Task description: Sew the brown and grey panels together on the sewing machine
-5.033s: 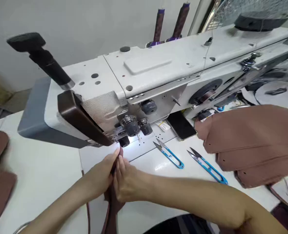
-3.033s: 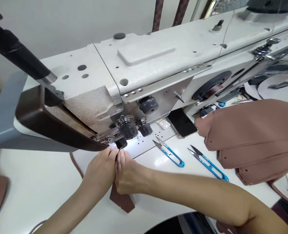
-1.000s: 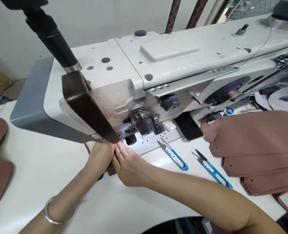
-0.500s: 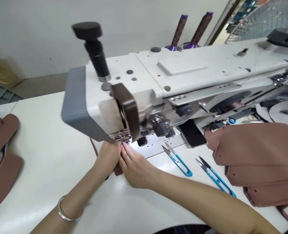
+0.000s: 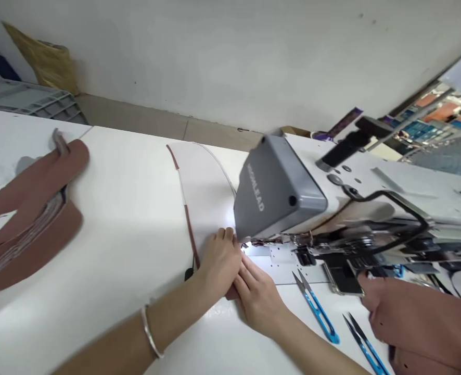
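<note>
A brown leather piece [image 5: 231, 293] lies beneath my hands at the needle area of the sewing machine [image 5: 277, 190], mostly covered by them. My left hand [image 5: 220, 260] presses on it with bent fingers, just left of the machine head. My right hand [image 5: 259, 297] meets it from the right, fingers close together and tips against the left hand. A pale curved panel [image 5: 203, 182] with brown strips along its left edge stretches away behind my left hand. Whether it joins the brown piece is hidden.
Two blue thread snips [image 5: 320, 312] and a phone [image 5: 345, 276] lie to the right. Brown leather pieces [image 5: 429, 317] are stacked beyond them. More brown pieces [image 5: 66, 166] rest at the left. A grey crate [image 5: 39, 99] stands behind the table [image 5: 129, 208].
The view has swung left, so the machine and hands sit further right in it. The curved panel behind the machine head is now in sight. Both hands remain together at the leather piece.
</note>
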A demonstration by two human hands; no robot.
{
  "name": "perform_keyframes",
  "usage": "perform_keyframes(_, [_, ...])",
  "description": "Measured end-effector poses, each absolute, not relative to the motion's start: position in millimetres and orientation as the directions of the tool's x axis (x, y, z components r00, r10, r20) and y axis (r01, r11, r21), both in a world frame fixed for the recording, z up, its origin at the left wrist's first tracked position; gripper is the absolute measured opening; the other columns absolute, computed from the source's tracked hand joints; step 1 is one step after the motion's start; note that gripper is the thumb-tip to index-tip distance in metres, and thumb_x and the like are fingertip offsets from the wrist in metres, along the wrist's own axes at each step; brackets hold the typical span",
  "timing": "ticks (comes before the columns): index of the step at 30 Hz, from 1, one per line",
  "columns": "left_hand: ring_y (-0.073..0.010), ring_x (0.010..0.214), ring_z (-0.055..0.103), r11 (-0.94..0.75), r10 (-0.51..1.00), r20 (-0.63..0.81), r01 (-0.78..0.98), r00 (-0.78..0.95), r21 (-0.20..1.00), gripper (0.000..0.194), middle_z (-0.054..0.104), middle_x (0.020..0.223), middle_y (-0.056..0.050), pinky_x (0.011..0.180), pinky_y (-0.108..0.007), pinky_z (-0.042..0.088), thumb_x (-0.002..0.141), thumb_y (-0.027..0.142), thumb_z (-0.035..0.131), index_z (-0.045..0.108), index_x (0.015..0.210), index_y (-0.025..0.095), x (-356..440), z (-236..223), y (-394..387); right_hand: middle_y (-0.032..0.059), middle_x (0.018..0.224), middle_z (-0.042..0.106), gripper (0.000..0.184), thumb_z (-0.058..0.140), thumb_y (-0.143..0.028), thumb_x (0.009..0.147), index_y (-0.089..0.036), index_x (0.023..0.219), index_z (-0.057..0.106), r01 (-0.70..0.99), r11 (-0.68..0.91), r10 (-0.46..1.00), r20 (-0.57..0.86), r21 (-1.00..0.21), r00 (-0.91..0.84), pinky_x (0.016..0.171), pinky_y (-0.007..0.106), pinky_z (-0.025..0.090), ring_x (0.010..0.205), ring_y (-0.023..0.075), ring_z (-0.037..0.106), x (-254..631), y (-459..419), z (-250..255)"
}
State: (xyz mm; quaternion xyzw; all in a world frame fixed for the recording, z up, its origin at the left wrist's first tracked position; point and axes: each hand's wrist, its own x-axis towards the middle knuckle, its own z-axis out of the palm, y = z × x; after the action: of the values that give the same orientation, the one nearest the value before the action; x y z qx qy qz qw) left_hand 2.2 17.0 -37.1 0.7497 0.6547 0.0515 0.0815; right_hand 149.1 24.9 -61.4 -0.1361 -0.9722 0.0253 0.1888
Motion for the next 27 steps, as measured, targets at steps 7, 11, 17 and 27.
perform_keyframes(7, [-0.0306,0.102,0.049,-0.015,0.999,0.053,0.989,0.007,0.148,0.031,0.057,0.108,-0.018,0.079,-0.045,0.041,0.083,0.022,0.057,0.063,0.112,0.01,-4.2,-37.4,16.9,0.0237,0.139,0.047,0.045,0.043,-0.006,0.085,-0.001,0.13,0.05,0.276,0.958,0.281,0.4,-0.072,-0.872,0.106,0.054,0.045,0.14,0.035,0.029,144.6,20.2,-59.7])
perform_keyframes(11, [-0.0307,0.099,0.05,-0.014,0.998,0.055,0.991,0.007,0.13,0.027,0.059,0.105,-0.019,0.077,-0.044,0.041,0.084,0.019,0.056,0.064,0.108,0.008,-3.8,-35.2,8.2,0.0203,0.134,0.053,0.041,0.044,-0.008,0.086,-0.007,0.126,0.056,0.25,0.967,0.245,0.427,-0.047,-0.87,0.104,0.052,0.047,0.135,0.0321,0.039,143.4,17.2,-58.4])
perform_keyframes(17, [-0.0289,0.096,0.054,0.008,0.996,0.083,0.993,-0.018,0.118,0.031,0.06,0.101,-0.02,0.075,-0.041,0.044,0.086,0.005,0.041,0.059,0.111,0.006,-19.3,-31.8,-39.7,0.0181,0.114,0.066,0.042,0.044,-0.002,0.084,-0.005,0.124,0.056,0.2,0.977,0.125,0.572,0.07,-0.811,0.098,0.045,0.054,0.122,0.0279,0.055,149.8,10.0,-63.5])
perform_keyframes(27, [-0.0204,0.096,0.062,0.087,0.938,0.151,0.635,-0.311,0.768,0.045,0.065,0.09,-0.003,0.085,-0.032,0.053,0.066,0.004,0.042,0.065,0.102,0.018,-102.9,-7.9,-160.6,0.0235,0.119,0.062,0.031,0.041,-0.004,0.091,-0.001,0.117,0.059,0.264,0.946,0.141,0.498,0.186,-0.856,0.099,0.048,0.051,0.124,0.031,0.052,148.7,-8.4,-61.8])
